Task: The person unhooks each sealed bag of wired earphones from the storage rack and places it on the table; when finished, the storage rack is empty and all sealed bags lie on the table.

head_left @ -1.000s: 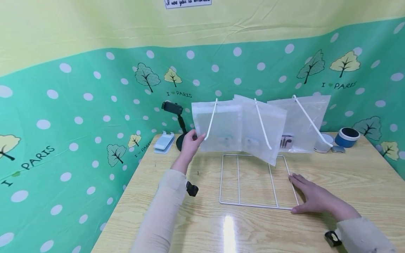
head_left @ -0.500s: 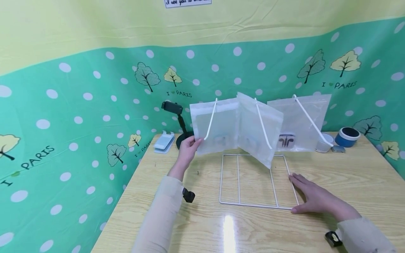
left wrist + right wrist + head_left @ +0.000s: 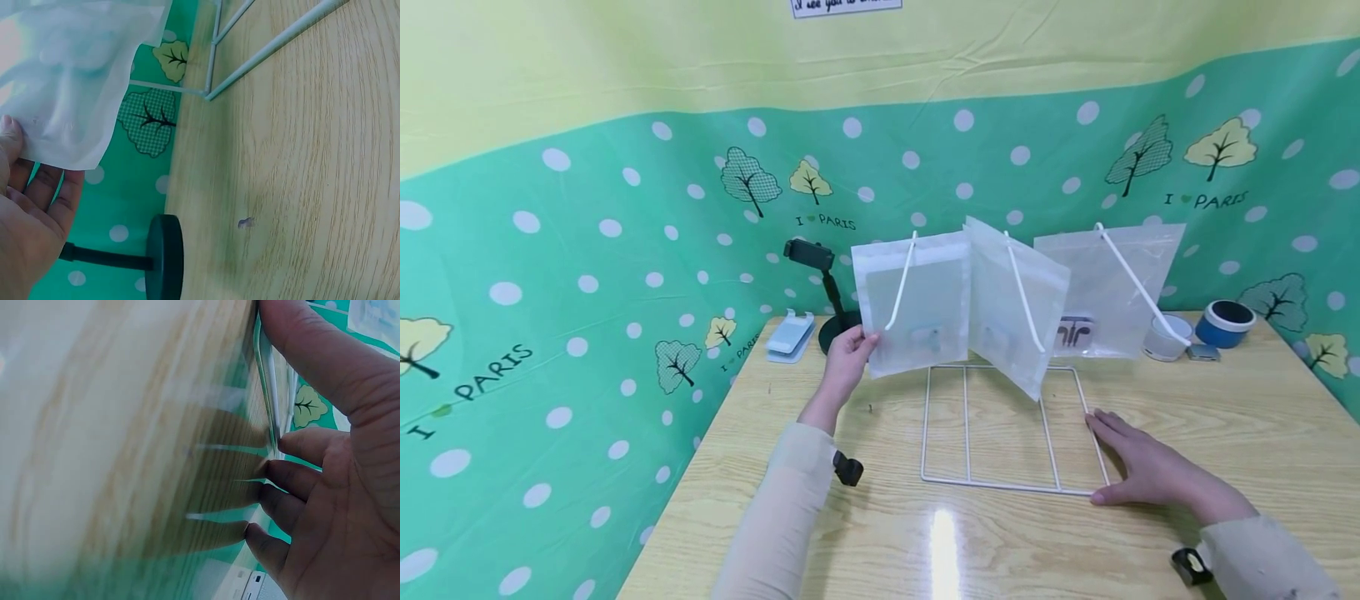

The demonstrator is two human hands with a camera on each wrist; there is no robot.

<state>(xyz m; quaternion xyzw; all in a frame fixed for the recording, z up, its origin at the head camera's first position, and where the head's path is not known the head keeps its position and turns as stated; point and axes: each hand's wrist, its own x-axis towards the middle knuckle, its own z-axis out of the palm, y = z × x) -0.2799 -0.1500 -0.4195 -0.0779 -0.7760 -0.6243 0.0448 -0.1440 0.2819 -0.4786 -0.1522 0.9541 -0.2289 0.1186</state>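
A white wire display rack lies with its base flat on the table, its slanted hooks rising behind. Three frosted zip bags hang from the hooks: a left bag, a middle bag turned at an angle, and a right bag with dark earphone-like shapes at its bottom. My left hand pinches the left bag by its lower left edge. In the left wrist view the thumb lies on the bag's front, fingers behind. At the base's right side rests my right hand, fingers spread, thumb at the front corner.
Behind my left hand stands a black phone stand, with a light blue folding holder to its left. At the back right are a whitish round tub, a blue round container and a small grey item.
My left hand has shifted slightly down and left, now holding the left bag's edge, whose lower part swings toward me. The middle bag has turned more edge-on. My right hand stays put.
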